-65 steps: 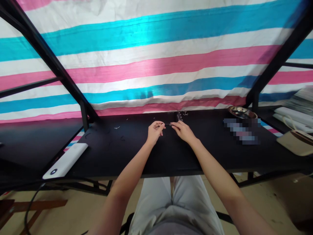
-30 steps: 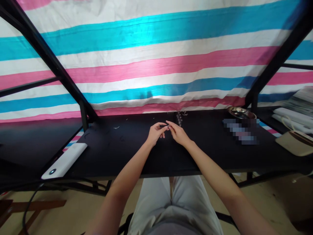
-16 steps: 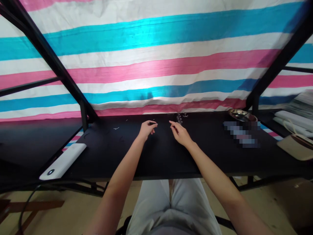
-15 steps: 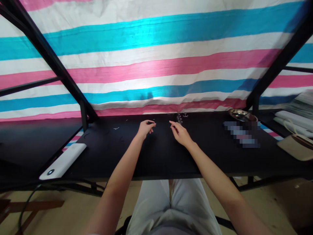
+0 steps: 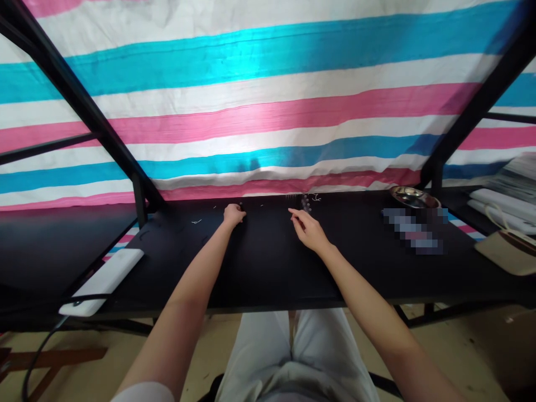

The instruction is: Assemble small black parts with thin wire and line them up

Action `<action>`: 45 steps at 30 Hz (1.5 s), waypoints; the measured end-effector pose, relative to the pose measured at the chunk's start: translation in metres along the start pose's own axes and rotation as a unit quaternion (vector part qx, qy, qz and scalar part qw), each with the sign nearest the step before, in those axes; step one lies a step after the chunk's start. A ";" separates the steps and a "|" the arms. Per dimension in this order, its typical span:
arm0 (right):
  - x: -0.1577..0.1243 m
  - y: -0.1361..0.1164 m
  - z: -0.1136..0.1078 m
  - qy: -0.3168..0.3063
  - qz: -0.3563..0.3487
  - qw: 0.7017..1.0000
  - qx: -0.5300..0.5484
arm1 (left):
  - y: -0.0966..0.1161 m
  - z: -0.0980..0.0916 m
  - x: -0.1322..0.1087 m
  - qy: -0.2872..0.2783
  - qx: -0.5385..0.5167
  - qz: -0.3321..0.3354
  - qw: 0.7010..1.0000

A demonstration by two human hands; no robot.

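My left hand (image 5: 234, 214) rests near the back of the black table (image 5: 268, 268), its fingers pinched together. A small dark thing shows at its fingertips, too small to name. My right hand (image 5: 307, 230) hovers over the tabletop to the right, index finger stretched out and thumb apart from it; I see nothing held there. Just behind that hand lies a cluster of small greyish, bead-like pieces (image 5: 307, 202). Beside it are a row of tiny dark pieces (image 5: 290, 196) and some white thread-like scraps (image 5: 317, 197).
A white power bank-like box (image 5: 113, 273) with a black cable lies at the left. On the right are a shiny metal dish (image 5: 414, 196), a blurred-out item (image 5: 414, 231) and a beige bag (image 5: 506, 251). Striped sheeting (image 5: 268, 100) hangs behind, between black frame bars (image 5: 79, 100).
My left hand has moved left, away from my right hand, and down to the tabletop. My right hand has hardly moved. The cable now crosses the white box.
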State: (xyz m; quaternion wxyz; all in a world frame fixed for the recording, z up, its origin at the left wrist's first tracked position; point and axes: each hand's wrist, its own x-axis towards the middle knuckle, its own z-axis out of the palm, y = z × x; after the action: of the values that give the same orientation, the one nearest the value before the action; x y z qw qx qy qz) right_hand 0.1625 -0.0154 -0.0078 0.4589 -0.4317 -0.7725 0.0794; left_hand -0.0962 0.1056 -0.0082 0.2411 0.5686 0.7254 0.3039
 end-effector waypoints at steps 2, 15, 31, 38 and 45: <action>0.000 -0.001 0.000 0.004 0.002 1.000 0.000 | 0.001 0.000 0.001 0.002 0.006 -0.001 1.000; 0.004 0.020 -0.019 0.220 0.151 0.962 -0.054 | 0.033 -0.011 -0.068 -0.066 0.282 0.128 0.949; 0.000 0.044 -0.005 -0.033 0.332 0.921 -0.202 | 0.074 0.086 -0.106 -0.074 0.271 0.391 0.876; 0.001 0.050 0.001 -0.049 0.336 0.913 -0.225 | 0.068 0.090 -0.102 0.004 0.168 0.378 0.910; 0.002 0.052 0.004 -0.024 0.327 0.920 -0.217 | 0.048 0.060 -0.085 0.066 -0.042 0.377 0.923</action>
State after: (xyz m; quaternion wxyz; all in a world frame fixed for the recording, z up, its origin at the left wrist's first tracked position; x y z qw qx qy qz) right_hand 0.1900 0.0191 -0.0363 0.2843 -0.7471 -0.5972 0.0661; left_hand -0.0020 0.0411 -0.0157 0.0839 0.7680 0.4588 0.4389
